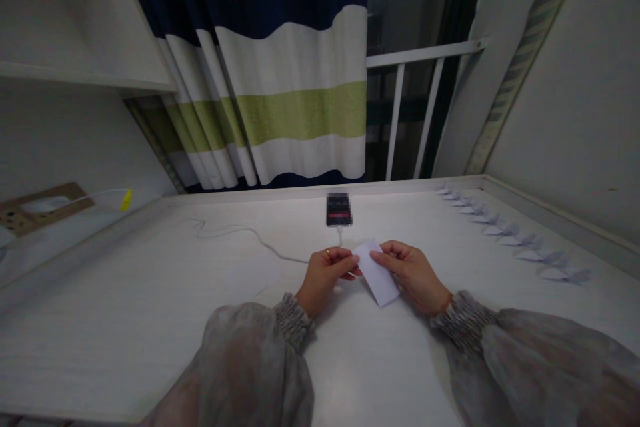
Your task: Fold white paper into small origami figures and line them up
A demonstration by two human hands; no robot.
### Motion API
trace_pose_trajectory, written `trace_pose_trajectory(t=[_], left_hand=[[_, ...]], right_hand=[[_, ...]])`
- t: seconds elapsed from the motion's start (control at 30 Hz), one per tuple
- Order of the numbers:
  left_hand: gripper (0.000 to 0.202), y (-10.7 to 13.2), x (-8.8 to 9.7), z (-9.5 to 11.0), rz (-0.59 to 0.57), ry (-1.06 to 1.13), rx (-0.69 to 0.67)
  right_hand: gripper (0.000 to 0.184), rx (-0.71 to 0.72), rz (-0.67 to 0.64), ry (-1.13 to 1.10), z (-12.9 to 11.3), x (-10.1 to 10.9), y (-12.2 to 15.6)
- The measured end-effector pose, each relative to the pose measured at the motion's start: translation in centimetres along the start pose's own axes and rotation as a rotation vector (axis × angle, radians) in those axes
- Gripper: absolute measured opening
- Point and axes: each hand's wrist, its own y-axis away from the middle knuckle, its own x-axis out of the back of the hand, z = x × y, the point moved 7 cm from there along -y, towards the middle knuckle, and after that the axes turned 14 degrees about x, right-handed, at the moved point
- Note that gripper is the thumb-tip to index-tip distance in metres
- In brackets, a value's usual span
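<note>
A folded sheet of white paper is held up between my two hands, tilted, just above the white desk. My left hand, with a ring on one finger, pinches the paper's left edge between thumb and fingers. On the other side, my right hand grips the upper right edge, its thumb lying on the front face. The fingers behind the paper are partly hidden.
Beyond my hands lies a phone with a white cable trailing left. Several folded paper figures form a row along the right side. A power strip is on the left wall. A striped curtain hangs behind the desk.
</note>
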Motion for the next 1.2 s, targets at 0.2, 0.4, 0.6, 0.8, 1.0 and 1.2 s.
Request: trace_pose_trajectory(t=[0.2, 0.4, 0.6, 0.8, 1.0, 1.2], left_hand=[[0.021, 0.04, -0.09, 0.0, -0.013, -0.001, -0.001], [0.021, 0.03, -0.12, 0.06, -0.019, -0.002, -0.01], [0.022, -0.04, -0.06, -0.06, -0.012, -0.027, 0.002], [0.022, -0.03, -0.04, 0.0, -0.013, -0.03, -0.001], [0.021, -0.08, -0.04, -0.09, -0.014, -0.034, -0.001], [0.021, 0.12, -0.15, 0.06, -0.02, -0.011, 0.001]], right_hand=[[0.027, 0.027, -0.013, 0.01, 0.26, 0.07, -0.11], [0.029, 0.018, -0.007, 0.035, 0.09, 0.06, 0.01], [0.03, 0.026, 0.01, 0.039, -0.25, -0.05, 0.08], [0.028, 0.028, 0.013, 0.057, -0.25, 0.04, 0.13], [0.028, 0.043, 0.011, 0.081, -0.13, 0.17, 0.03], [0.027, 0.035, 0.017, 0.073, -0.19, 0.1, 0.06]])
